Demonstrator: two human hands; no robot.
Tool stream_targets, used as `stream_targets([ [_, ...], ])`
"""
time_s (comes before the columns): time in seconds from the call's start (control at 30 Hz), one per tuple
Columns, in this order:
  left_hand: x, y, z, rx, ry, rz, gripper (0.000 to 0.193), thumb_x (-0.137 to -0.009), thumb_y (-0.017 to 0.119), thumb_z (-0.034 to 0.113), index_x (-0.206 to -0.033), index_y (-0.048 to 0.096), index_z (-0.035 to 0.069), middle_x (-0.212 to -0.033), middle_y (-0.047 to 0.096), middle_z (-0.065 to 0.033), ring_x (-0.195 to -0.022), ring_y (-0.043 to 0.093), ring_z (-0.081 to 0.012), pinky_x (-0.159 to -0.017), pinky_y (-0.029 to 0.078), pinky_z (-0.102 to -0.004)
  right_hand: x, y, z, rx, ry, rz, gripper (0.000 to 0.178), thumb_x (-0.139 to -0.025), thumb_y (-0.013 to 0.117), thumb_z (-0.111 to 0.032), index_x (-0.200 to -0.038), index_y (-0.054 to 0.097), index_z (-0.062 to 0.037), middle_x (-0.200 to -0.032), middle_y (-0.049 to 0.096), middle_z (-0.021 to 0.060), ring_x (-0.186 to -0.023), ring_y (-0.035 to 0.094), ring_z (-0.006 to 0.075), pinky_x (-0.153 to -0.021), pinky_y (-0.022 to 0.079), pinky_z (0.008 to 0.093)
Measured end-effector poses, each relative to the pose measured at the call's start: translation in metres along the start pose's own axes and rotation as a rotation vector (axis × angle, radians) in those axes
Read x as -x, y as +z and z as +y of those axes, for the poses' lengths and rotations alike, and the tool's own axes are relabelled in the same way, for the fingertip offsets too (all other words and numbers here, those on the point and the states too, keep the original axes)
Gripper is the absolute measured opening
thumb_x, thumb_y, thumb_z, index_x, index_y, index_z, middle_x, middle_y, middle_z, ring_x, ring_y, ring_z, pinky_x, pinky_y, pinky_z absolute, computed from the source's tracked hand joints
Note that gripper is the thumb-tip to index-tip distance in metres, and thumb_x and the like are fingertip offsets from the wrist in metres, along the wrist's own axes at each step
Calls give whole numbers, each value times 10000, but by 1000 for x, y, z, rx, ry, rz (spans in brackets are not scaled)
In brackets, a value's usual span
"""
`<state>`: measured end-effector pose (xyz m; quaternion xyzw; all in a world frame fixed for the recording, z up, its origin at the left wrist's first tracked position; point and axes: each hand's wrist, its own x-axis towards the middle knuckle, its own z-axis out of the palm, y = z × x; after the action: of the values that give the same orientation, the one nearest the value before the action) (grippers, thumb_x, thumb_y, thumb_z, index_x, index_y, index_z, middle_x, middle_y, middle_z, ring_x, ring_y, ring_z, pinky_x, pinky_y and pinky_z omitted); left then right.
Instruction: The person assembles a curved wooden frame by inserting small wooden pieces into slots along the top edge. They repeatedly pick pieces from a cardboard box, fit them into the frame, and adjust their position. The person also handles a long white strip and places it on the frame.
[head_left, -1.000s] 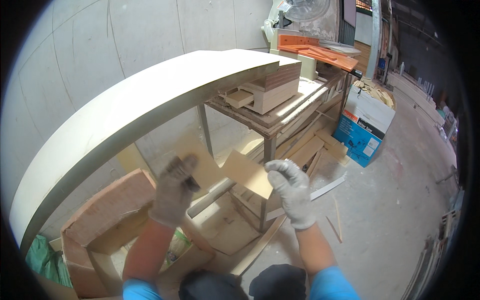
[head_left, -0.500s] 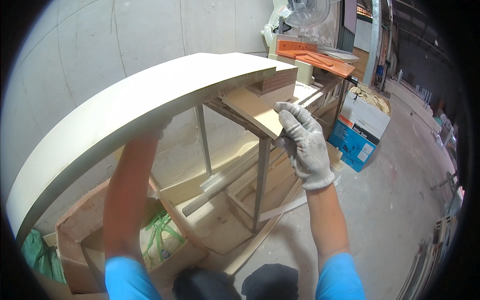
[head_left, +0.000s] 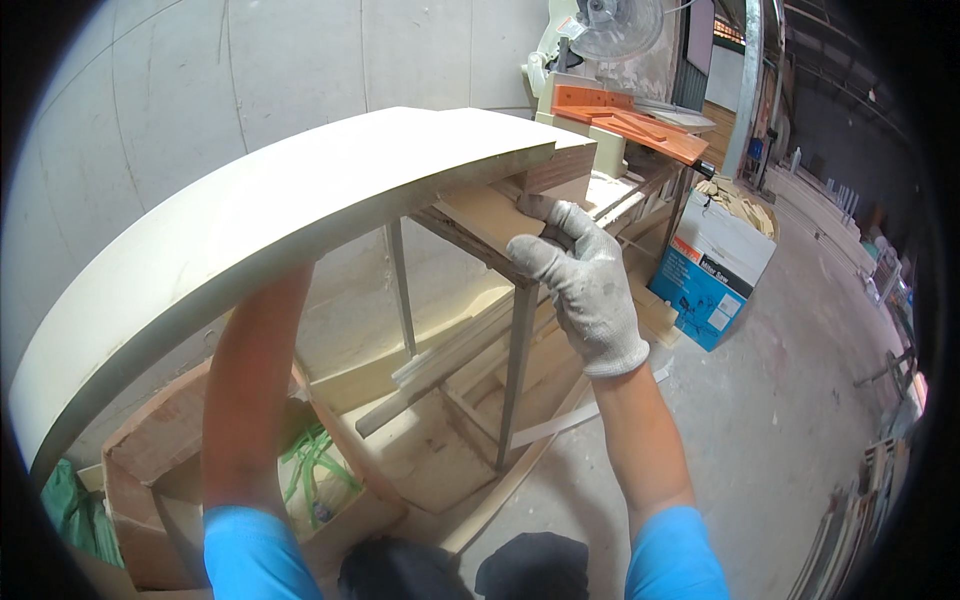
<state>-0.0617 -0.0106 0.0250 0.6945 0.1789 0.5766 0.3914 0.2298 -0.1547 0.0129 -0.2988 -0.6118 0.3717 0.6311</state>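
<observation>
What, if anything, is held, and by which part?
Right hand: thin tan board, by its right edge. Left hand: hidden behind the curved white panel; cannot tell.

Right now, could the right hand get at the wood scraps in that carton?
Probably not as things stand: the right hand holds a thin board, and the carton stands well beyond it. Nothing seems to block the way, though; the wood scraps show at its open top.

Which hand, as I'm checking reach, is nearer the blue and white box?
Right: the right hand is left of the box; the left hand is farther left, hidden by the curved panel.
</observation>
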Motion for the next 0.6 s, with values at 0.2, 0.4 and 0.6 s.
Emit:
stream_targets([
  [0.2,4,-1,-2,-70,-10,27,283,-984,570,262,-1135,601,25,-969,645,-97,-807,616,-168,-659,512,-295,-1,8,1,479,-300,141,396,-816,799,-259,-1088,676,2,-1011,652,100,-828,661,160,-780,550,280],
  [0.4,4,-1,-6,-115,-8,61,287,-979,580,258,-1144,600,24,-984,644,-96,-826,615,-170,-679,513,-298,-16,6,7,828,-487,180,368,-826,782,-273,-1030,696,21,-995,660,99,-830,655,162,-758,536,297],
  [0.6,3,1,-11,-149,3,95,292,-974,591,253,-1152,599,23,-999,644,-95,-845,614,-172,-699,514,-301,-18,18,11,1027,-662,210,311,-832,748,-292,-1021,712,-47,-908,632,109,-736,668,246,-638,535,367],
])
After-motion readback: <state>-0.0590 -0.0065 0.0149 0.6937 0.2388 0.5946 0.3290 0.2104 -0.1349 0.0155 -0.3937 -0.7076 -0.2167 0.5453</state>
